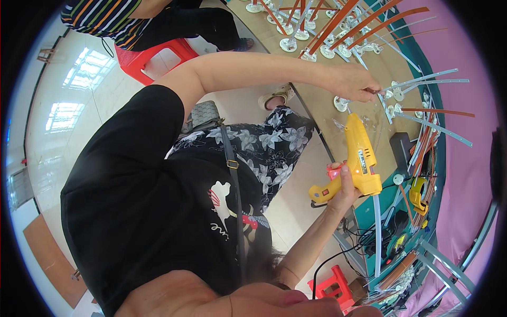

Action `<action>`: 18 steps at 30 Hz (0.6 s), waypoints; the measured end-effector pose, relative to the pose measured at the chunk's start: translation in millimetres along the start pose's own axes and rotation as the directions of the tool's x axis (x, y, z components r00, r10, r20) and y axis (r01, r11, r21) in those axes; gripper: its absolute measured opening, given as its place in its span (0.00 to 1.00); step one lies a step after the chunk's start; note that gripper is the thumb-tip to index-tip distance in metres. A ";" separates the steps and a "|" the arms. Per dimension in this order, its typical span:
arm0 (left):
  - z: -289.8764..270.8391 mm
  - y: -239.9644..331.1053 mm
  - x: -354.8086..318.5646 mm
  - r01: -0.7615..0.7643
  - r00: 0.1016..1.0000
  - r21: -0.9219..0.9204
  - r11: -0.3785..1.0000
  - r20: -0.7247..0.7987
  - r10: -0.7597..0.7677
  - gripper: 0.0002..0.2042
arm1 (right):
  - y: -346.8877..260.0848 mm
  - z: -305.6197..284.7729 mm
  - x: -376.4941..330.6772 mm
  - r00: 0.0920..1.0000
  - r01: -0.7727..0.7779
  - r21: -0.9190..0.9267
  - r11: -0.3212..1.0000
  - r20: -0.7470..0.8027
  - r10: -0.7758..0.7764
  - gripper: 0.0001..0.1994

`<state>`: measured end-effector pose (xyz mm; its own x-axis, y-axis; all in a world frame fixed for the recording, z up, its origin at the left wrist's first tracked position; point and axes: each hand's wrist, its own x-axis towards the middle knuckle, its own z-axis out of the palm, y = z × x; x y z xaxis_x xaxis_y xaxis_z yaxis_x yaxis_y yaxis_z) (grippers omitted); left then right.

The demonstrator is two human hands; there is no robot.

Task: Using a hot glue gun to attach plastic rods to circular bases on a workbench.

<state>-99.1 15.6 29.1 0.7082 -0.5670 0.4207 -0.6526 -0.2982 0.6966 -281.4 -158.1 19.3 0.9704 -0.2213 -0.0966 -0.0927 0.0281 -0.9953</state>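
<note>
My left hand (355, 83) reaches over the brown tabletop (317, 108), thumb and fingers pinched at the near end of a pale grey strip (420, 80). Small white discs (397, 94) with upright grey and brown strips stand just beyond those fingertips. In my right hand (344, 191) is a yellow hot glue gun (360, 150), gripped by its handle near the red trigger (334, 171). Its nozzle points toward a white disc (340, 103) close to my left hand, and a long translucent glue stick (377, 232) sticks out of its back.
Several more discs with brown strips (364, 29) crowd the far left of the table. A black box (400, 150), a yellow tape dispenser (418, 195) and black cables (359, 240) lie to the right. Another person sits by a red stool (153, 58); a second red stool (338, 288) stands below.
</note>
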 end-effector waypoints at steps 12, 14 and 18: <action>-7.8 3.8 -8.2 0.026 0.999 0.002 1.000 -0.023 -0.026 0.12 | -3.0 9.4 1.5 0.999 0.005 0.012 1.000 0.034 -0.005 0.14; -8.8 5.4 -8.7 0.048 0.999 0.003 0.999 -0.011 -0.048 0.13 | 0.1 10.8 4.0 0.999 0.001 0.006 1.000 0.049 -0.002 0.15; -1.0 -2.5 -8.3 -0.001 0.995 -0.061 0.998 -0.103 -0.005 0.11 | -2.4 14.3 6.9 0.998 -0.013 0.001 1.000 0.063 0.013 0.15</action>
<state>-103.1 21.8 24.4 0.7355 -0.4834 0.4747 -0.6357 -0.2503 0.7302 -271.3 -145.8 21.1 0.9812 -0.1594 -0.1088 -0.1051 0.0319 -0.9940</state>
